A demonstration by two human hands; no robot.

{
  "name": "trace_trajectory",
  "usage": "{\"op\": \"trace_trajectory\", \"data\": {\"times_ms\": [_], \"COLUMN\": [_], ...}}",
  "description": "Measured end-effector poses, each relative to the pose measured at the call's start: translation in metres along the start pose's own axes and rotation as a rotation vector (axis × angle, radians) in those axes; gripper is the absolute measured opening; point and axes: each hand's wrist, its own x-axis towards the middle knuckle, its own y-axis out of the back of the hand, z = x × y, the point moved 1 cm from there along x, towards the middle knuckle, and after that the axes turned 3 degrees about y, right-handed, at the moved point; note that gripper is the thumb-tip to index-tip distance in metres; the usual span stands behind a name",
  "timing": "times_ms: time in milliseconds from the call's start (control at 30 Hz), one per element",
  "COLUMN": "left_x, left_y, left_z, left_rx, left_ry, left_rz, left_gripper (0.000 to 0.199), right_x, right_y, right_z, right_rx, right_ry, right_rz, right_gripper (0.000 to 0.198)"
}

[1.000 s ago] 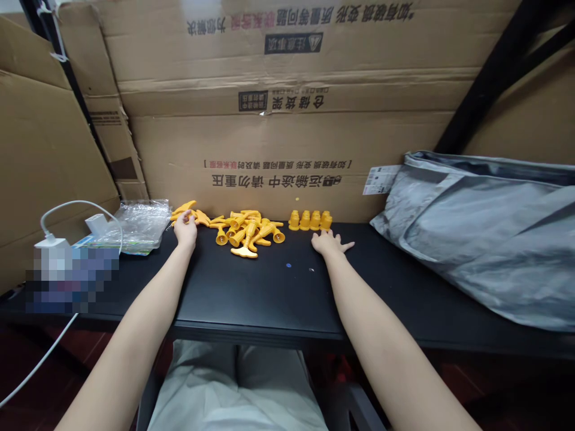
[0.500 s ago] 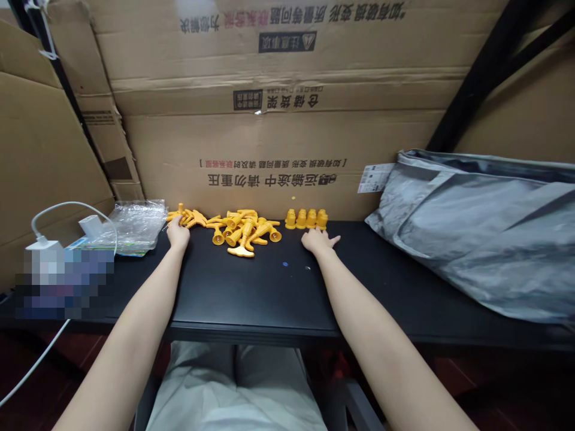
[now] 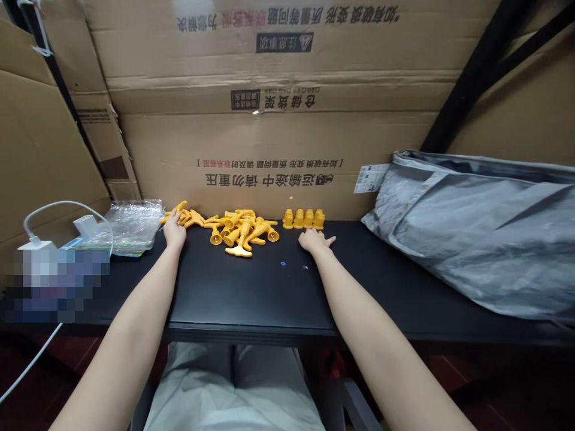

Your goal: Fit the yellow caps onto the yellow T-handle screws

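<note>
My left hand (image 3: 175, 232) is closed at the left end of the yellow plastic parts. A slim yellow plastic piece (image 3: 180, 206) slants up from its fingers, and similar branched pieces (image 3: 193, 219) lie just beside it. In the middle is a jumbled pile of yellow parts with flared, bell-shaped ends (image 3: 245, 227). A T-shaped one (image 3: 239, 251) sticks out toward me. My right hand (image 3: 315, 239) rests on the table with fingers apart and nothing visible in it. Just beyond its fingertips, several yellow cup-like pieces (image 3: 299, 219) stand upright in a row.
Cardboard (image 3: 269, 137) walls off the back of the black table (image 3: 251, 293). At right lies a large grey bag (image 3: 476, 239). Clear plastic packaging (image 3: 135, 224), a white charger (image 3: 39, 257) and its cable (image 3: 40, 353) occupy the left side.
The yellow piece at my left hand has gone from upright to slanting. My right hand's fingers have drawn slightly back from the row of cup-like pieces. The view has shifted a little.
</note>
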Motion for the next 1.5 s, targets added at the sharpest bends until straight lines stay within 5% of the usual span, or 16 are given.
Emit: {"op": "trace_trajectory", "data": {"times_ms": [200,367,667,933,1200,1500], "left_x": [-0.001,-0.002,-0.014,-0.031,-0.046,-0.051], "left_y": [-0.003,-0.003,0.008,0.009,0.014,0.013], "left_z": [0.0,0.0,0.026,0.067,0.102,0.108], "left_rx": [0.157,0.21,0.276,0.228,0.158,0.177], "left_ry": [0.141,0.172,-0.116,-0.536,-0.674,-0.699], "left_rz": [-0.215,-0.243,-0.162,-0.29,-0.345,-0.395], "left_gripper": [0.044,0.045,0.034,0.031,0.03,0.031], "right_x": [-0.005,-0.013,-0.043,-0.048,-0.05,-0.047], "right_y": [0.004,0.013,0.022,0.012,0.01,0.01], "right_z": [-0.002,-0.013,-0.059,-0.067,-0.069,-0.067], "right_rx": [-0.003,-0.023,-0.035,-0.124,-0.126,-0.087], "right_ry": [0.0,0.11,0.461,0.459,0.456,0.453], "right_rz": [0.004,0.1,0.112,0.084,0.122,0.155], "right_gripper": [0.048,0.039,0.044,0.039,0.04,0.034]}}
